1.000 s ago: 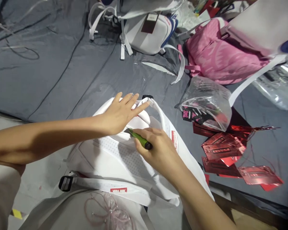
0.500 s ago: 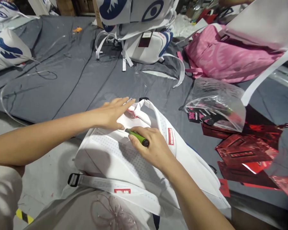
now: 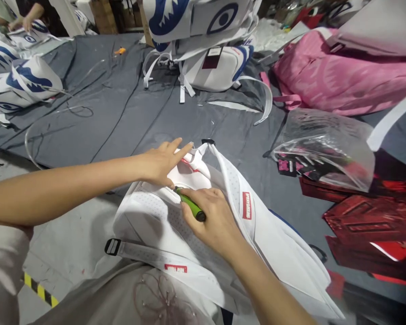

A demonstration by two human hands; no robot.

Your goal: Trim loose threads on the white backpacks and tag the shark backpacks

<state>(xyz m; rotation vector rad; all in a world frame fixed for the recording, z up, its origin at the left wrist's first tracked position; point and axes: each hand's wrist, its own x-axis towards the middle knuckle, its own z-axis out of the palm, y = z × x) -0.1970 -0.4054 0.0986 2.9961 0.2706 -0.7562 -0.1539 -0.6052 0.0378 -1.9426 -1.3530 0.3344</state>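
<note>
A white backpack (image 3: 155,221) lies back-up at the near edge of the grey table, its perforated straps running toward me. My left hand (image 3: 164,163) rests on the bag's top near the grab handle (image 3: 203,146), fingers stretched out flat. My right hand (image 3: 211,215) is closed around a green-handled tool (image 3: 190,204), whose tip touches the bag just below my left hand.
Grey cloth (image 3: 115,113) covers the table. White and blue backpacks (image 3: 203,40) are stacked at the back, more at far left (image 3: 30,81), a pink backpack (image 3: 341,76) at right. A clear plastic bag (image 3: 325,144) and red foil tags (image 3: 368,221) lie right. Another person's hands (image 3: 23,20) work at the top left.
The view has tilted up and left, showing more of the far table. My left hand's fingers have drawn back slightly on the bag top; my right hand still holds the tool at the same spot.
</note>
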